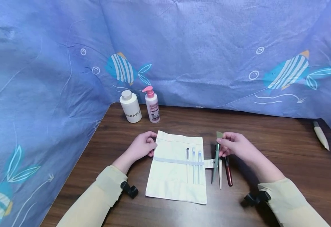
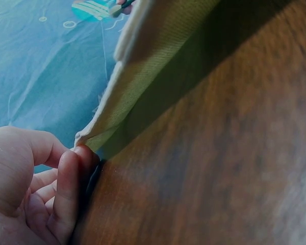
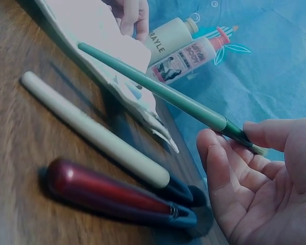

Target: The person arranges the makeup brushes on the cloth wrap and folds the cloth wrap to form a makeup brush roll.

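Note:
A white cloth brush roll (image 1: pixel 174 186) lies unrolled on the table. Its elastic band holds three slim makeup brushes (image 1: pixel 194 162) toward the right side. My left hand (image 1: pixel 141 145) pinches the roll's upper left edge, which the left wrist view shows lifted off the wood. In my right hand (image 1: pixel 234 146) is a green makeup brush (image 3: pixel 158 92), gripped near its bristle end, the handle slanting toward the roll's strap. Below it, a cream-handled brush (image 3: pixel 97 130) and a red-handled brush (image 3: pixel 107 189) lie side by side on the table.
At the back left stand a white lidded bottle (image 1: pixel 132 110) and a pink-topped pump bottle (image 1: pixel 153 108). A pale, dark-ended object (image 1: pixel 321 135) lies far right. Blue fish-print fabric (image 1: pixel 199 63) hangs behind and left of the wooden table (image 1: pixel 281 138).

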{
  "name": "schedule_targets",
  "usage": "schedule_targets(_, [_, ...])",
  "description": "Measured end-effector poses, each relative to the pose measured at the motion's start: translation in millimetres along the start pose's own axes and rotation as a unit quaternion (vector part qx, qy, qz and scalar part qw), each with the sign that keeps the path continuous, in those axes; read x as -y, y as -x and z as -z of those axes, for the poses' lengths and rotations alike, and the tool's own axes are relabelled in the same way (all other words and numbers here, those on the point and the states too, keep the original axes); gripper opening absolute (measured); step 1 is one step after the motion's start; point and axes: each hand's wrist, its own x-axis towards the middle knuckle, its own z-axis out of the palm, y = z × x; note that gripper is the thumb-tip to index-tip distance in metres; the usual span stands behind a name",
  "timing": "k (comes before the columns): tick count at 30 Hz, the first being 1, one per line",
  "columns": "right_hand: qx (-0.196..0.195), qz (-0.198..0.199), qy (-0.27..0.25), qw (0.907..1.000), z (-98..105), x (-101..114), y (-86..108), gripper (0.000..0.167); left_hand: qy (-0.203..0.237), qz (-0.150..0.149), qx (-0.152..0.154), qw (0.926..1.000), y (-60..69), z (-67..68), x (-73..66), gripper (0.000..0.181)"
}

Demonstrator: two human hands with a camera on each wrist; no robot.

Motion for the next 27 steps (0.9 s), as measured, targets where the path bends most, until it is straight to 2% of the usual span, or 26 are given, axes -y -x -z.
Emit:
schedule_targets(21, [0.005,0.012,-0.025,0.9996,-18.6,15.9,-28.7,0.027,0.000,-0.006,-0.003,1.0000,-2.2,-1.4,-0.3,0.040])
schedule_targets(27, [0.009,0.020,-0.022,0.9995,-24.5,19.5,-34.6,0.026,-0.003,0.003,-0.003,1.0000,-0.6,-0.9,-0.7,0.040])
